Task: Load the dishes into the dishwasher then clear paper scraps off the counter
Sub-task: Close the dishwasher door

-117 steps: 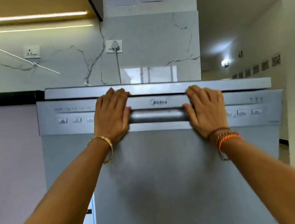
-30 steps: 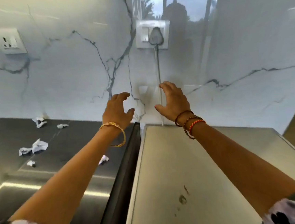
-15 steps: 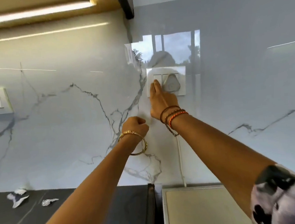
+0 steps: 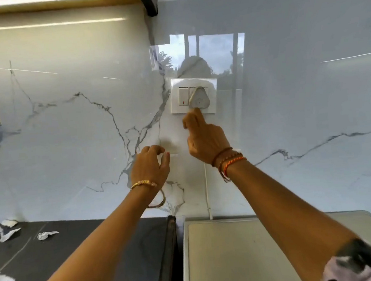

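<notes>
The right hand (image 4: pixel 204 138) is raised just below the wall socket plate (image 4: pixel 193 96), one finger extended up to the lower edge of the grey plug (image 4: pixel 199 100), the others curled; nothing is held. Below and left of the plate, the left hand (image 4: pixel 151 165) is held loosely curled and empty. A white cord (image 4: pixel 207 192) is seen dropping from under the plate to the dishwasher top (image 4: pixel 246 251). Paper scraps (image 4: pixel 8 229) are scattered on the dark counter (image 4: pixel 88 249), far left of the plate.
</notes>
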Available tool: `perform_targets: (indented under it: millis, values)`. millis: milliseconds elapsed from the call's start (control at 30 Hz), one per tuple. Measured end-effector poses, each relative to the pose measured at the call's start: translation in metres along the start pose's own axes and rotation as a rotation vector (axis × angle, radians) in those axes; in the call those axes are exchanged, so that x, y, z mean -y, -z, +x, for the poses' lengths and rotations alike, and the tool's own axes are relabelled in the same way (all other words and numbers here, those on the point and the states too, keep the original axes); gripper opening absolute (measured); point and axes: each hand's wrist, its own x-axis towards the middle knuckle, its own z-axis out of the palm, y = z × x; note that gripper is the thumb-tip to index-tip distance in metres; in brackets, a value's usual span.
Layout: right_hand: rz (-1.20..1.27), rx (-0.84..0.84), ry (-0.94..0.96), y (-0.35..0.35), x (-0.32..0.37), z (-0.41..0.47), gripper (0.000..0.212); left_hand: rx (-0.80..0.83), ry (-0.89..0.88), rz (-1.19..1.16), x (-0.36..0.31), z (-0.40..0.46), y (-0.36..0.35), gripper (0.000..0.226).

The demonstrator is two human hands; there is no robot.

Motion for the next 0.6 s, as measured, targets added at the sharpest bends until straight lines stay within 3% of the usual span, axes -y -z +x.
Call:
perform_targets:
  millis: [100,167,400,533,600]
  values:
    - [-0.046,-0.016,0.154,0.017,0.008,-0.041,0.017,-0.042,-0.363,0.264,-0.005,-0.039,0.006,0.017]
    - [-0.047,-0.005,0.177,0.036,0.014,-0.066,0.016,-0.03,-0.496,0.404,-0.009,-0.065,0.012,0.025]
    - [-0.009,0.003,0.059,0.093,0.031,-0.141,0.02,0.054,-0.631,0.589,-0.041,-0.143,0.034,0.045]
    - [0.009,0.094,0.08,0.114,0.037,-0.185,0.023,0.189,-0.82,0.597,-0.044,-0.192,0.044,0.056]
    - [0.055,0.145,0.049,0.124,0.047,-0.205,0.035,0.268,-0.912,0.583,-0.04,-0.219,0.049,0.061]
